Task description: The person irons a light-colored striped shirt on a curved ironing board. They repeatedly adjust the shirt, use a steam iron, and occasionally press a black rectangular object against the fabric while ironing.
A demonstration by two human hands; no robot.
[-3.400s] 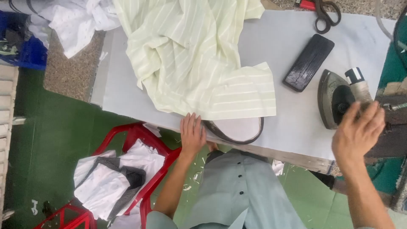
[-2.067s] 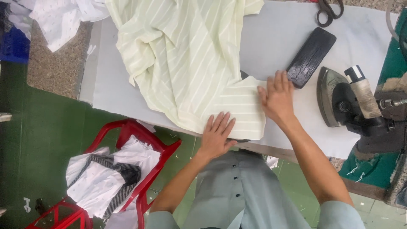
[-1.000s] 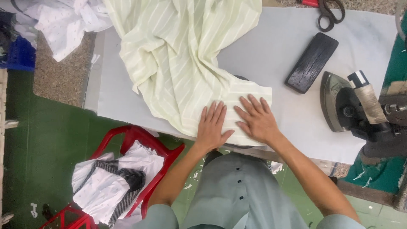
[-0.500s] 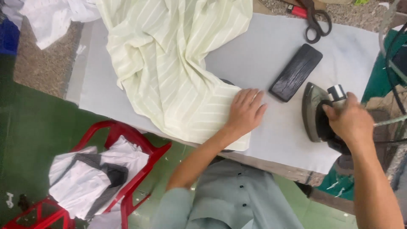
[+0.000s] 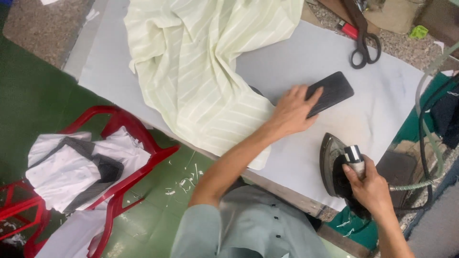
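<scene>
A pale green striped garment (image 5: pixel 205 71) lies crumpled on the grey ironing table (image 5: pixel 296 57), one corner hanging over the near edge. My left hand (image 5: pixel 292 112) is off the cloth and rests with spread fingers on the near end of a black rectangular block (image 5: pixel 332 91); I cannot tell if it grips it. My right hand (image 5: pixel 369 187) is closed around the handle of a dark steam iron (image 5: pixel 333 168), which sits at the table's near right corner, sole tilted on edge.
Black scissors (image 5: pixel 363 44) and a small red object (image 5: pixel 348 29) lie at the table's far right. A hose and cables (image 5: pixel 428 143) hang beside the iron. A red plastic chair (image 5: pixel 119 157) with white and grey garments (image 5: pixel 71 167) stands on the green floor, left.
My left hand slid off the striped cloth to the right onto the black block. My right hand stays on the iron's handle; the view has shifted.
</scene>
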